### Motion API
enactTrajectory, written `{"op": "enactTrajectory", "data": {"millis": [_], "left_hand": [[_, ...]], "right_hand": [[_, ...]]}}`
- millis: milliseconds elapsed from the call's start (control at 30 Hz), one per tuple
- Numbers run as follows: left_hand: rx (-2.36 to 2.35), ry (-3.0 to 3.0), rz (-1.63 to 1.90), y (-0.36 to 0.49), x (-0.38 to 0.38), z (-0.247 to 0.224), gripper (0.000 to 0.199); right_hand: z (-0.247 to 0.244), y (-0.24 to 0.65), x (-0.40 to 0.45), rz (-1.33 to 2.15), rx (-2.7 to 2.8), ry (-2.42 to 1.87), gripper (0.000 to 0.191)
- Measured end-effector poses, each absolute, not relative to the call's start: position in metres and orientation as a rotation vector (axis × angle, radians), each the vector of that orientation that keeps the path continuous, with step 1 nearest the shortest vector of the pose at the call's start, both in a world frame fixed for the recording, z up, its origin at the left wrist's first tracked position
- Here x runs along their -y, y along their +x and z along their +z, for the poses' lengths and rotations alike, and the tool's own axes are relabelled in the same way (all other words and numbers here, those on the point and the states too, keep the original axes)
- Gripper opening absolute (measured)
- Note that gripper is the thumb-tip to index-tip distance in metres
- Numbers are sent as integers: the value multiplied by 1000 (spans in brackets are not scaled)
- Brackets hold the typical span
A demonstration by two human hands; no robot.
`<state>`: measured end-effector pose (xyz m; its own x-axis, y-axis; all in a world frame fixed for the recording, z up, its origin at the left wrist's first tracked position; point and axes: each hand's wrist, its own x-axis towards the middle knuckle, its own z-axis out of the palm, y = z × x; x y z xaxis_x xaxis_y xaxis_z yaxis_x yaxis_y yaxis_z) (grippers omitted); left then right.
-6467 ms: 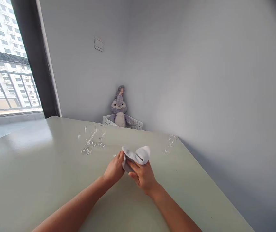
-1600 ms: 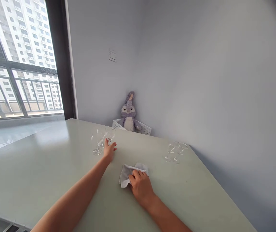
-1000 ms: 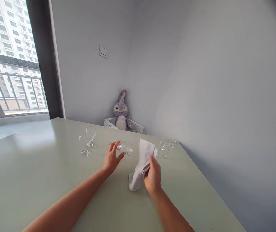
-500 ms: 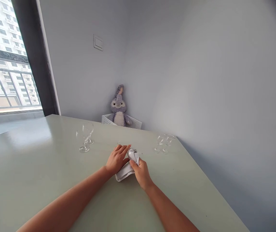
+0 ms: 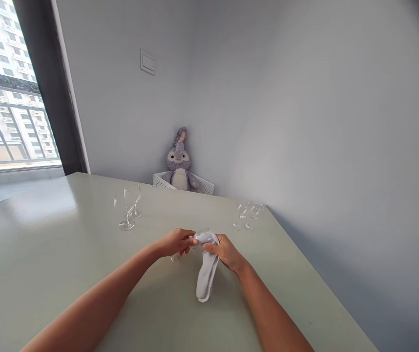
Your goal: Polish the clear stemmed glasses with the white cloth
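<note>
Above the table, a clear stemmed glass [image 5: 202, 238] lies on its side between my hands. My left hand [image 5: 178, 242] is closed round its stem, with a bit of the foot showing below the fingers. Gripped in my right hand [image 5: 228, 252], a white cloth [image 5: 207, 279] covers part of the bowl, and its folded end hangs down toward the tabletop. Whether some of the cloth is inside the bowl, I cannot tell.
Two stemmed glasses, a nearer one [image 5: 126, 224] and a farther one [image 5: 135, 213], stand left on the pale green table [image 5: 151, 303]. Another pair [image 5: 242, 211] stands by the right edge. Behind the table, a plush rabbit [image 5: 179, 166] sits in a white basket [image 5: 206, 187] against the walls.
My left hand has turned and lowered and now holds the stem from the left. The glass has tipped sideways. My right hand has shifted slightly right, and the cloth hangs lower.
</note>
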<state>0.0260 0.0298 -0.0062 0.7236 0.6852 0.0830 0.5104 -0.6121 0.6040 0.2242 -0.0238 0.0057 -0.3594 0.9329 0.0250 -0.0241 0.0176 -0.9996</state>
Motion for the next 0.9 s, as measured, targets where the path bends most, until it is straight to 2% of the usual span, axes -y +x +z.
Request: {"op": "enactTrajectory", "data": {"millis": [200,367,500,567,667,733,833,900], "left_hand": [[-1230,2760,723,30,-23,0,44],[-942,2224,390,20,-27,8,38],[-604,1851,148,13,-29,10,41],[-545,1776,125,10,-32,10,42],[-615,1758,208,4,-38,9,42],[-740,1752,299,-2,-43,6,42],[-1000,1722,501,-9,-52,1,54],[-1164,1711,615,-9,-55,-2,58]], "right_hand": [[-5,220,15,1446,1062,-1011,31],[15,229,29,1506,1572,-1043,33],[25,236,35,1431,1908,-1144,13],[22,237,32,1322,1962,-1161,9],[13,240,22,1117,1875,-1194,12],[6,243,15,962,1721,-1253,16],[2,243,11,676,1465,-1336,22],[4,234,16,517,1478,-1294,25]]}}
